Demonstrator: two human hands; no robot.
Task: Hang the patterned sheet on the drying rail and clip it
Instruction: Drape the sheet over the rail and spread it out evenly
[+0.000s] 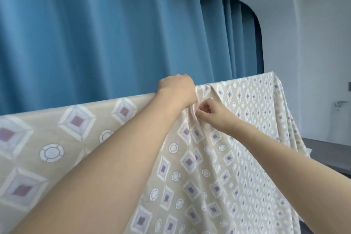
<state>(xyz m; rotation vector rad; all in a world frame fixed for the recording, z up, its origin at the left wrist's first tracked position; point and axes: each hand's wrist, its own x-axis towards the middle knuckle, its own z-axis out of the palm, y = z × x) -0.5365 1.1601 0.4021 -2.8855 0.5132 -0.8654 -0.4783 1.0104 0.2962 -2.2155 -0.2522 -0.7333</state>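
Head view. The patterned sheet, beige with purple-centred diamonds and white rings, is draped over a straight horizontal line that runs from the 9 o'clock edge of the frame up toward 2 o'clock; the rail beneath it is fully covered and cannot be seen. The cloth falls forward and down, filling the frame from 8 o'clock through 4 o'clock.

The left hand, just above frame centre, is curled over the top fold of the sheet. Its fingers wrap over the far side, out of sight, so the hand is closed down on the fabric edge; whether it grips a rail beneath cannot be told. The left forearm extends from 7 o'clock to the centre, lying across the hanging cloth.

The right hand sits at the 4 o'clock side of the left hand, almost touching its wrist. Its fingers are drawn into a narrow pinch, thumb against fingertips, gathering a small bunch of cloth; creases radiate downward from this point. Whether a clip lies inside the pinch cannot be told. The right forearm enters from 4 o'clock.

At 2 o'clock the sheet ends in a corner with folds hanging down. A blue curtain fills the field from 9 to 1 o'clock behind the sheet. A white wall occupies 2 to 3 o'clock. No container is in view.
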